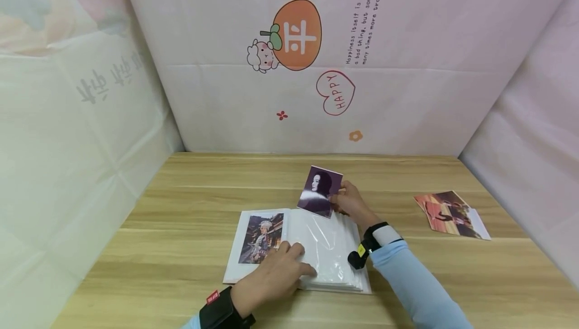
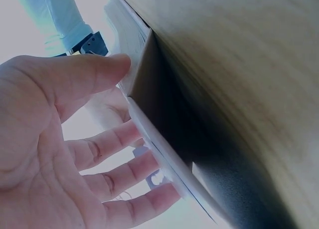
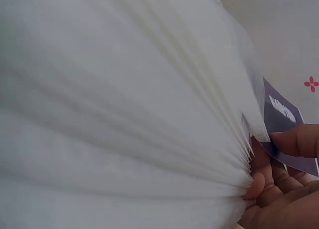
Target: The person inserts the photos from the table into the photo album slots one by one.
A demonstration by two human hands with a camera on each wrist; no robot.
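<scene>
Head view: right hand (image 1: 350, 202) pinches purple portrait photo (image 1: 319, 191); left hand (image 1: 276, 275) flat on white photo album (image 1: 332, 263). Risk: photo corner snags clear sleeve, buckles.

A small staged booth set up for recording, not a lived-in room.

Soft cloth sheets (image 1: 217, 83) printed with cartoon motifs close in a light wood-grain counter (image 1: 181, 208) at 9, 12 and 3 o'clock: an orange fruit (image 1: 297, 35) with a sheep, a "HAPPY" heart (image 1: 335, 93), small flowers and lines of English text. Their fold creases still show.
</scene>
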